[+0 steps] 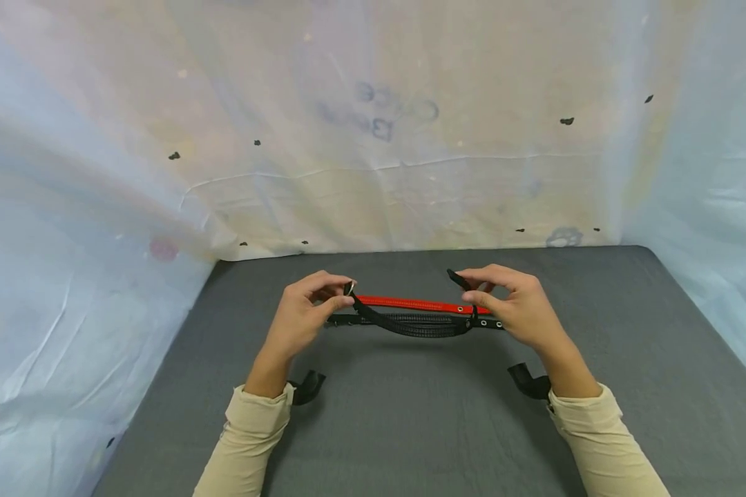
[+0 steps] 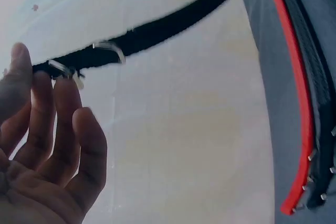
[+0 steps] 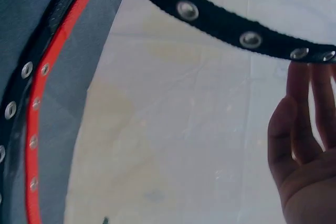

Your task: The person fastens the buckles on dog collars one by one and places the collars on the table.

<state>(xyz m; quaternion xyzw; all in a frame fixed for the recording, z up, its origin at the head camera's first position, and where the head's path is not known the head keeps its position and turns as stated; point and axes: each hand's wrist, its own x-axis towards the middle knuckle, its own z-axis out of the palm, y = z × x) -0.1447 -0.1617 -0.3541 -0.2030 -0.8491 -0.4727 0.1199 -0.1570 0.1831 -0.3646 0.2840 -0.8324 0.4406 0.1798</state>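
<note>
A black collar (image 1: 416,330) with a metal buckle and D-ring at one end and eyelets at the other hangs in a shallow sag between my two hands, above the table. My left hand (image 1: 301,314) pinches its buckle end between thumb and fingers; the D-ring (image 2: 110,51) shows in the left wrist view. With thumb and fingers my right hand (image 1: 519,304) pinches the eyelet end, where metal eyelets (image 3: 251,39) line the strap. Behind it, a red collar (image 1: 410,303) and another black collar (image 1: 488,324) lie side by side on the table.
The dark grey table (image 1: 423,421) runs back to a pale, wrinkled sheet (image 1: 410,207) that hangs behind and along both sides. A black curved piece (image 1: 311,388) juts from the left wrist, and a similar black piece (image 1: 525,381) from the right.
</note>
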